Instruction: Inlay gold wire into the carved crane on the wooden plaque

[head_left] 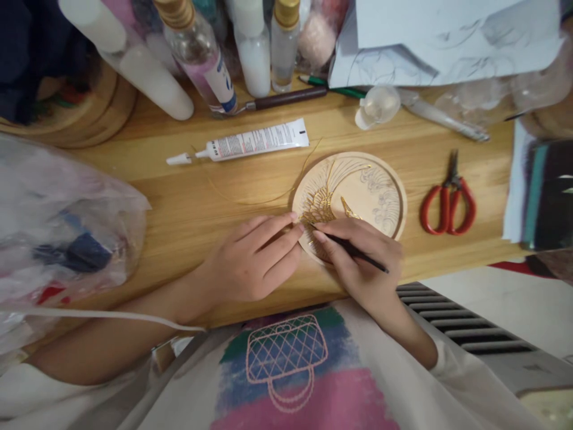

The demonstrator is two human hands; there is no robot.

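Observation:
A round pale wooden plate [362, 197] lies on the table, its face drawn with fine wave-like lines. Gold wire [320, 204] forms scale-like loops on its left half. My right hand [364, 254] grips slim black tweezers [358, 253] like a pen, their tip low over the wirework. My left hand [257, 260] rests palm down with fingers stretched out, fingertips touching the plate's left rim. A loose length of thin gold wire [250, 203] curves across the table beyond my left hand. Part of the plate's near side is hidden under my right hand.
Red-handled pliers [449, 203] lie right of the plate. Behind it are a white glue tube [257, 141], a dark-handled tool [286, 99] and a small clear cup [380, 104]. Bottles [208, 65] and drawn papers [403, 54] line the back; a plastic bag [67, 209] sits left.

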